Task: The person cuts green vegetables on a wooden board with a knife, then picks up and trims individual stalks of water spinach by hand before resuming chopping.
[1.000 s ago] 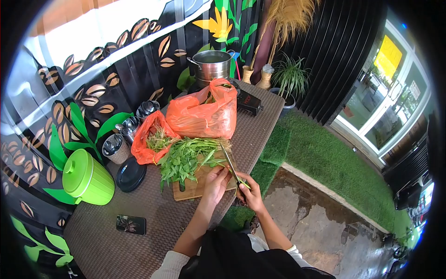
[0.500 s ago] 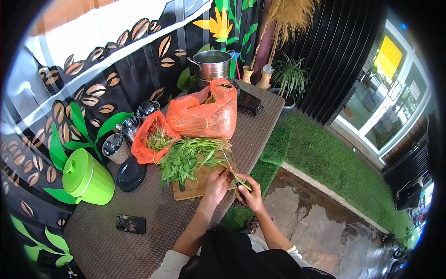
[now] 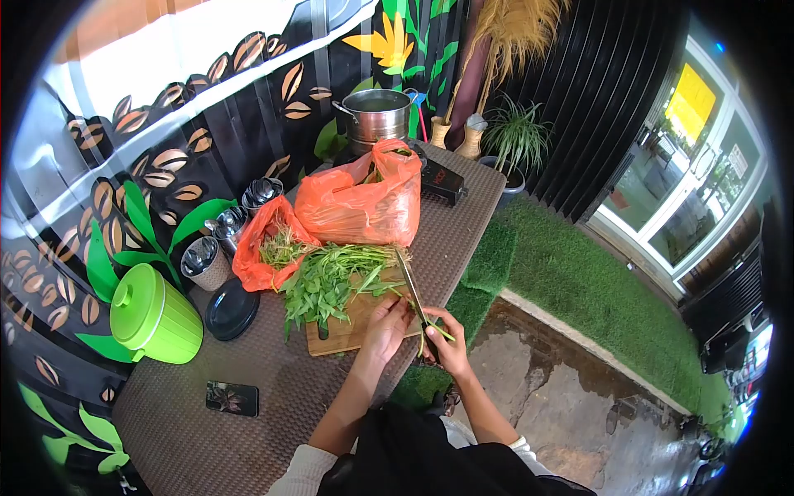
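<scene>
Now, a knife (image 3: 411,281) angles over the cutting board (image 3: 357,321)'s edge.
The right hand (image 3: 449,347) clenches its handle and a green stem (image 3: 443,331); the left hand (image 3: 386,332) curls nearby, its hold unclear.

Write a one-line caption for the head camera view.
Right hand grips a knife, left hand close by, near leafy greens on a wooden board.

Bright daylight, glare upper left, curved fisheye edges, dark corners
</scene>
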A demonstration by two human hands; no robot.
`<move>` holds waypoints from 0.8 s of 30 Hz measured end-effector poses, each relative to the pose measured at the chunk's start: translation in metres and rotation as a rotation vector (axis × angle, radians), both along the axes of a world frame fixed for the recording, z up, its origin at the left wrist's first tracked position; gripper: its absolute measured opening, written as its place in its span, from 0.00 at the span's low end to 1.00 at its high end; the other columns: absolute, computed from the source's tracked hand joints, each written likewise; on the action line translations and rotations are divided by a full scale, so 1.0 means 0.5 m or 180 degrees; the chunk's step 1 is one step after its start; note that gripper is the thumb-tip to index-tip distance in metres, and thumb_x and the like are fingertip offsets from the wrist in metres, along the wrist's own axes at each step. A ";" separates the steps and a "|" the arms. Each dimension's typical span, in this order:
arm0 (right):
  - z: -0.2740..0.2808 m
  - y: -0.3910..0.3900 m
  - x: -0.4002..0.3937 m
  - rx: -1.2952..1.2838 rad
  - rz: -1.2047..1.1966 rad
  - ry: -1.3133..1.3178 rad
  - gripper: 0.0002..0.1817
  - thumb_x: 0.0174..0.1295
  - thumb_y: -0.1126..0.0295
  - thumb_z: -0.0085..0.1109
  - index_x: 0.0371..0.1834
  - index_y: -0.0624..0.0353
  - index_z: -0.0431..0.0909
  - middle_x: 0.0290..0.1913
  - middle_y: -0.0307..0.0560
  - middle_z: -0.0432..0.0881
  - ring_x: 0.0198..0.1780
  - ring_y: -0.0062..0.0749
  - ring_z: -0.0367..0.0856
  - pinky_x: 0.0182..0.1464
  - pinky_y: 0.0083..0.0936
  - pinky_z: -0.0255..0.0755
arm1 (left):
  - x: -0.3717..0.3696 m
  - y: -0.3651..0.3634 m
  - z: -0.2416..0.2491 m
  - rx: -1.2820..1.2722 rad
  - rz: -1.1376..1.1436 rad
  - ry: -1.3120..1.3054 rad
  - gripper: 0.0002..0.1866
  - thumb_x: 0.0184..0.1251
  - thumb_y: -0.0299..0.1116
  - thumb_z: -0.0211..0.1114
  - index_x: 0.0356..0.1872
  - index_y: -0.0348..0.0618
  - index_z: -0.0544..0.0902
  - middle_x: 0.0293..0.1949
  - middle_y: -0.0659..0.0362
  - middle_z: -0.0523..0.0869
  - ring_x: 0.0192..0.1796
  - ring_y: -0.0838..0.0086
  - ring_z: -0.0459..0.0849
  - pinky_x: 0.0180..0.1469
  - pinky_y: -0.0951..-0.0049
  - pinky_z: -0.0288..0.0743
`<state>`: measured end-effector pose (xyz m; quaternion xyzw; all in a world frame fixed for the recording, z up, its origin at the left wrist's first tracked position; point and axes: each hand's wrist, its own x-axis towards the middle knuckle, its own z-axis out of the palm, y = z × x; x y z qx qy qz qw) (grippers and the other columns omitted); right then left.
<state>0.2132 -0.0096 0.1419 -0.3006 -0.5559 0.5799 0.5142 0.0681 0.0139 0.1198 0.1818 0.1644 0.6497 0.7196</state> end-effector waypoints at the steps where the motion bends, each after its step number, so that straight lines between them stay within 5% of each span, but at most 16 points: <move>1: 0.006 -0.001 0.000 0.0005 0.0051 -0.0014 0.19 0.67 0.71 0.51 0.61 0.62 0.68 0.18 0.37 0.72 0.15 0.15 0.66 0.16 0.13 0.57 | 0.000 0.000 -0.002 -0.0001 0.0000 0.0000 0.06 0.68 0.25 0.57 0.44 0.41 0.76 0.42 0.60 0.81 0.46 0.75 0.79 0.54 0.72 0.73; 19: 0.003 0.004 -0.001 -0.0033 0.0450 0.0377 0.20 0.67 0.69 0.52 0.61 0.63 0.67 0.17 0.36 0.70 0.13 0.16 0.65 0.15 0.14 0.58 | -0.013 -0.006 -0.003 0.0220 -0.0229 0.0325 0.07 0.65 0.28 0.62 0.42 0.40 0.78 0.39 0.61 0.82 0.43 0.76 0.80 0.51 0.74 0.73; 24: 0.005 0.001 -0.007 -0.0034 0.0347 0.0250 0.20 0.67 0.71 0.52 0.61 0.63 0.68 0.16 0.36 0.70 0.13 0.17 0.65 0.14 0.14 0.58 | -0.008 0.005 -0.037 0.0112 0.0064 0.0374 0.06 0.63 0.22 0.62 0.40 0.39 0.79 0.37 0.60 0.82 0.40 0.76 0.80 0.48 0.74 0.74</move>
